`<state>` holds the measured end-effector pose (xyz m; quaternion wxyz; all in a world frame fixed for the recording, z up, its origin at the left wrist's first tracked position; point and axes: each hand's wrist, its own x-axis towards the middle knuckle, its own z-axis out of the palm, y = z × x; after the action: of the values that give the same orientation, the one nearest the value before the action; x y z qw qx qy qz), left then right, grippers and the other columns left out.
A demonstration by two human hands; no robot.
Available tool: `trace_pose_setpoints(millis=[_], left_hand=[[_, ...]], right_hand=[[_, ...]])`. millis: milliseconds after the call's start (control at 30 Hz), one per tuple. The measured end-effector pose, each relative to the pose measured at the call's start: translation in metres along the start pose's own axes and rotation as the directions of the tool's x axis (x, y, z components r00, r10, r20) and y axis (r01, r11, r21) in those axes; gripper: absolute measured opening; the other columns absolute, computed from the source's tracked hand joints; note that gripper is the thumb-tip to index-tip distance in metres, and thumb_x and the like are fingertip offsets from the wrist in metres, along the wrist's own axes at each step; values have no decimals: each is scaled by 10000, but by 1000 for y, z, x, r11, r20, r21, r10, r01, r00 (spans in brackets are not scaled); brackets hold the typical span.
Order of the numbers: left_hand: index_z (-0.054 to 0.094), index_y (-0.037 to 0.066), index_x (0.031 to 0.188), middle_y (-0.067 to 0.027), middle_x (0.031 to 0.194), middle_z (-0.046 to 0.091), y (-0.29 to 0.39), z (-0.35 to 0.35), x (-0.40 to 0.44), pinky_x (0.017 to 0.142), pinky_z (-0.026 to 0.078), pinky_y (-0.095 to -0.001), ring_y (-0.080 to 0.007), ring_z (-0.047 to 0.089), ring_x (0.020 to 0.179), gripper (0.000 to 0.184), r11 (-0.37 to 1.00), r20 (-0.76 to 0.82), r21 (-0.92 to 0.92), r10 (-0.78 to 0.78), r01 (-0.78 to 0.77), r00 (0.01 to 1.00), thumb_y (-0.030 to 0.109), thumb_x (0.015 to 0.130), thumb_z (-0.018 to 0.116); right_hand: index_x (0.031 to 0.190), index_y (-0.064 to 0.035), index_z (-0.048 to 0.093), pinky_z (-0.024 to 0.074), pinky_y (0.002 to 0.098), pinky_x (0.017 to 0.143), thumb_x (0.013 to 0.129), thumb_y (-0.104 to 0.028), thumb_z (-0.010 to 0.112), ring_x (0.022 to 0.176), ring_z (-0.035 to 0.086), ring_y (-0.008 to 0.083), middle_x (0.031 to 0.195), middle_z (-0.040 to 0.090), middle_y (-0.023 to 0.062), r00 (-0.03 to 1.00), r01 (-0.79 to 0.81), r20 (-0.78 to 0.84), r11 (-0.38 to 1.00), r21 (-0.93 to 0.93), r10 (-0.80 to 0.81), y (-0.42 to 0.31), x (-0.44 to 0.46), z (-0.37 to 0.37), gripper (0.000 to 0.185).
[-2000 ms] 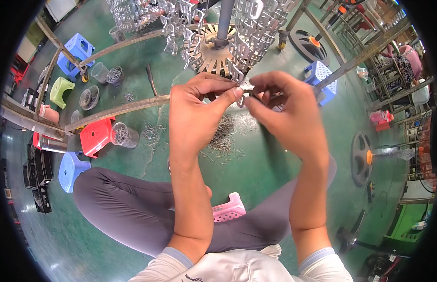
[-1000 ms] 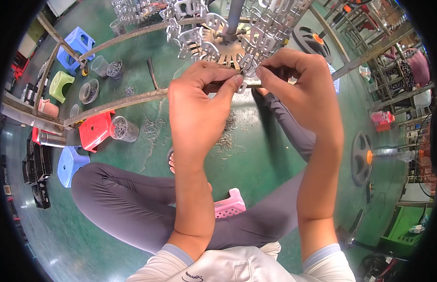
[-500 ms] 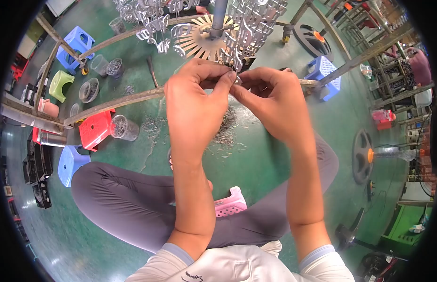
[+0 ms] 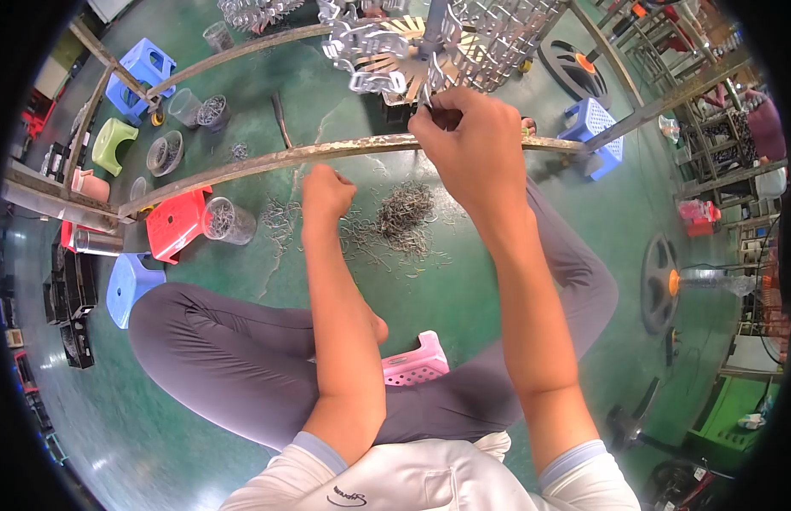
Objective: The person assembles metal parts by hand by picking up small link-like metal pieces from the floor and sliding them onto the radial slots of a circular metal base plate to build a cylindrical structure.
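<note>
From the head camera, I see the person sitting on the green floor (image 4: 489, 281), legs bent wide around a small pink stool (image 4: 417, 364). The right hand (image 4: 474, 140) is raised in front of the rack, thumb and forefinger pinching a silvery metal piece (image 4: 425, 94) at the lower end of a hanging string. More metal pieces (image 4: 506, 43) dangle in chains around the rack's central post (image 4: 434, 30), behind that hand.

The left hand (image 4: 327, 194) is lower, well apart from the right, on the near side of the rusty curved bar (image 4: 344, 152). Its fingers curl inward; I can't tell whether they grip anything. Just to the right of it, a heap of thin wire hooks (image 4: 404, 213) lies on the floor, stray ones scattered about. Further left, a clear tub (image 4: 229, 220) holding similar hooks stands beside a red stool (image 4: 176, 226).
</note>
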<state>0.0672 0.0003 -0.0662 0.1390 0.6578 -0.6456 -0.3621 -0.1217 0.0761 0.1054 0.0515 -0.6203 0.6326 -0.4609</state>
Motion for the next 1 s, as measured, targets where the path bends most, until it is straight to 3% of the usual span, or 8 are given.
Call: trace_pose_setpoints(millis=[33, 267, 433, 500, 567, 633, 700, 1000], left_hand=[[800, -38, 877, -275, 916, 766, -23, 21, 15, 827, 603, -444, -392, 777, 911, 158, 999, 8, 25, -27, 27, 1000, 58, 751, 797], [777, -56, 933, -267, 1068, 767, -60, 58, 44, 886, 600, -478, -453, 752, 995, 215, 971, 115, 133, -214, 199, 970, 83, 770, 789], [780, -49, 962, -262, 1039, 768, -5, 23, 10, 930, 574, -492, -448, 741, 1026, 381, 982, -46, 185, -32, 40, 998, 317, 862, 811], [781, -38, 1001, -253, 964, 772, 47, -23, -28, 885, 573, -480, -430, 751, 963, 400, 987, -44, 7, 160, -160, 986, 350, 903, 776], [779, -46, 991, -153, 763, 740, 91, -59, -62, 673, 531, -375, -226, 683, 674, 404, 877, -45, -349, 335, -329, 941, 355, 951, 753], [798, -42, 997, -72, 737, 731, 120, -73, -86, 623, 478, -288, -106, 620, 662, 306, 653, -111, -626, 467, -427, 877, 259, 945, 791], [780, -24, 1103, -59, 887, 758, 139, -77, -104, 691, 517, -255, -87, 656, 755, 210, 544, -171, -715, 472, -438, 865, 139, 971, 770], [787, -72, 1048, -36, 889, 756, 139, -47, -84, 698, 533, -233, -70, 659, 773, 154, 391, -364, -754, 419, -527, 832, 23, 928, 805]], right_hand=[[783, 83, 713, 550, 440, 664, 839, -136, 732, 677, 694, 434, 714, 688, 252, 1000, -4, -1, 1000, -29, 4, -1, 2, 0, 227], [741, 85, 699, 537, 462, 653, 824, -140, 743, 653, 674, 447, 685, 657, 267, 999, -34, 3, 997, -75, 34, 2, 11, -8, 243], [749, 85, 709, 552, 447, 655, 805, -155, 766, 645, 678, 441, 680, 657, 268, 999, -46, -3, 994, -104, 46, 8, 14, -12, 252], [760, 83, 714, 551, 440, 649, 801, -158, 771, 647, 680, 440, 681, 661, 265, 1000, -23, 2, 993, -113, 23, 7, 14, -14, 251], [780, 84, 720, 549, 426, 632, 800, -167, 781, 631, 683, 423, 674, 672, 249, 998, 57, -13, 986, -157, -60, 11, 11, -14, 260], [908, 65, 758, 546, 375, 660, 831, -239, 791, 655, 691, 280, 720, 714, 198, 993, -61, 90, 982, -177, 78, 5, 6, -22, 315], [999, 57, 777, 522, 321, 636, 890, -264, 782, 656, 655, 138, 741, 744, 126, 978, -110, 142, 958, -266, 152, -2, 3, -29, 340], [883, 90, 689, 477, 388, 566, 892, -134, 761, 585, 641, 193, 660, 635, 211, 976, 15, 216, 1000, -21, -10, -14, -9, -35, 236]])
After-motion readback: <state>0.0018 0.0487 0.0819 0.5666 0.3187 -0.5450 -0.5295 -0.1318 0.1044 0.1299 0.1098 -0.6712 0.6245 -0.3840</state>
